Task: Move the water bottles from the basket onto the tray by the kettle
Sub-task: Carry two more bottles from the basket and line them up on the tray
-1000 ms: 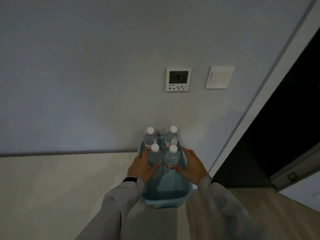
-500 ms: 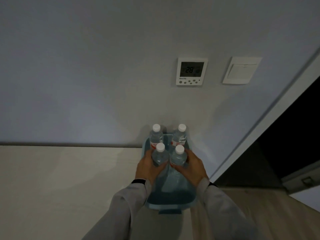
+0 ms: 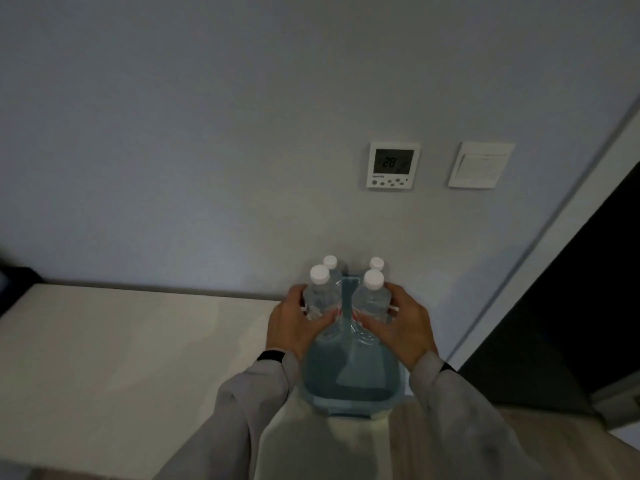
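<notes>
1. Surface (image 3: 121, 341): pale and bare to the left of the basket. I see no tray and no kettle on it, only a dark shape at its far left edge that I cannot make out, so the drop-off spot lies somewhere out of view.

2. Left hand (image 3: 294, 327): wrapped around the near left bottle (image 3: 320, 299), fingers curled and clamped on its body. Behind it, toward the wall, the far left bottle (image 3: 331, 266) stands upright with only its white cap and shoulder showing.

3. Basket (image 3: 349, 379): light blue, sitting at the right end of the surface with its near edge over the corner. All four bottles stand at its far end; the near part is bare. A blue handle or divider runs up the middle between the two pairs.

4. Right hand (image 3: 398, 327): closed around the near right bottle (image 3: 372, 303), fingers pressed on its side. The far right bottle (image 3: 376, 264) stands just behind it.

5. Progress, as I judge it: none of the four has reached a tray. The two near ones are gripped and look ready to lift out; whether their bases are clear of the basket floor I cannot tell. Carrying, setting down, and returning for the back pair all remain.

6. Wall right of the basket: a thermostat (image 3: 392, 166) and a light switch (image 3: 479, 164).
</notes>
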{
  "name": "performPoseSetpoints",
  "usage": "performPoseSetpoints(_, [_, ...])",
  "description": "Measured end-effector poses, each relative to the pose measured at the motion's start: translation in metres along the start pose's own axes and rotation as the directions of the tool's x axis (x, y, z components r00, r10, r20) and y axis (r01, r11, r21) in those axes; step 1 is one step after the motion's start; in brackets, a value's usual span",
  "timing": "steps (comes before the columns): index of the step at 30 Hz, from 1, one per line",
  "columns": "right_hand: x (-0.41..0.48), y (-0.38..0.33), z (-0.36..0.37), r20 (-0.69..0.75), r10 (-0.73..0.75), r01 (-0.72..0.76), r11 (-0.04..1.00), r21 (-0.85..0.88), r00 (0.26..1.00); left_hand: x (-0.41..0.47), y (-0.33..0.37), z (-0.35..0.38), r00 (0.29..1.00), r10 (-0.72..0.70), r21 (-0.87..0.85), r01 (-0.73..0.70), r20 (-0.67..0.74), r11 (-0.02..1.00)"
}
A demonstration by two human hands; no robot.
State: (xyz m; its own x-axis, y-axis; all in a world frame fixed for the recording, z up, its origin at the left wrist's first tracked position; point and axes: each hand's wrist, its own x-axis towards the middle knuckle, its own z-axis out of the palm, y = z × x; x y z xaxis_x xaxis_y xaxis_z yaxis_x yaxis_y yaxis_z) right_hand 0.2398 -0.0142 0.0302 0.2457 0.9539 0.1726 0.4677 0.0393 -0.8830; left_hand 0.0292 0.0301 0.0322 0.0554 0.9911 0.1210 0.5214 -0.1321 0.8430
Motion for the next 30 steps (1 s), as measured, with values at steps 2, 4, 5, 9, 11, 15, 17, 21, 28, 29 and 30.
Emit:
performPoseSetpoints(2, [-0.003, -0.022, -0.005, -0.005, -0.057, 0.057, 0.998, -0.003, 0.998, -0.006, 0.009, -0.018, 0.998, 0.035, 0.0, -0.035, -0.045, 0.999])
performPoseSetpoints(4, [-0.008, -0.045, -0.005, -0.003, -0.124, 0.124, 0.992, -0.002, 0.992, -0.013, 0.016, -0.039, 0.995, 0.066, -0.008, -0.067, -0.074, 0.998])
performPoseSetpoints(5, [-0.012, -0.057, -0.004, -0.004, -0.154, 0.154, 0.988, -0.005, 0.988, -0.017, 0.018, -0.05, 0.993, 0.08, -0.013, -0.081, -0.085, 0.997])
performPoseSetpoints(9, [-0.027, -0.108, 0.006, 0.017, -0.254, 0.254, 0.967, -0.016, 0.967, -0.034, 0.022, -0.099, 0.981, 0.123, -0.026, -0.128, -0.147, 0.991])
performPoseSetpoints(11, [-0.036, -0.132, 0.018, 0.025, -0.288, 0.288, 0.957, -0.01, 0.957, -0.045, 0.02, -0.129, 0.971, 0.149, -0.022, -0.156, -0.188, 0.988])
performPoseSetpoints(15, [-0.063, -0.179, 0.057, 0.039, -0.354, 0.354, 0.935, -0.004, 0.934, -0.073, 0.006, -0.196, 0.951, 0.183, 0.015, -0.185, -0.249, 0.983])
performPoseSetpoints(17, [-0.08, -0.201, 0.084, 0.041, -0.379, 0.379, 0.925, -0.004, 0.925, -0.089, -0.007, -0.235, 0.944, 0.19, 0.02, -0.192, -0.271, 0.981])
performPoseSetpoints(21, [-0.118, -0.246, 0.147, 0.063, -0.383, 0.383, 0.924, 0.003, 0.922, -0.124, -0.039, -0.318, 0.931, 0.188, 0.033, -0.187, -0.313, 0.982])
performPoseSetpoints(28, [-0.167, -0.323, 0.267, 0.14, -0.431, 0.429, 0.902, 0.046, 0.892, -0.18, -0.103, -0.455, 0.907, 0.149, 0.061, -0.136, -0.394, 0.989])
performPoseSetpoints(29, [-0.171, -0.333, 0.285, 0.148, -0.437, 0.434, 0.899, 0.057, 0.887, -0.185, -0.112, -0.473, 0.905, 0.139, 0.06, -0.126, -0.402, 0.99])
performPoseSetpoints(30, [-0.174, -0.343, 0.302, 0.156, -0.445, 0.44, 0.895, 0.067, 0.882, -0.189, -0.122, -0.489, 0.901, 0.131, 0.06, -0.117, -0.413, 0.991])
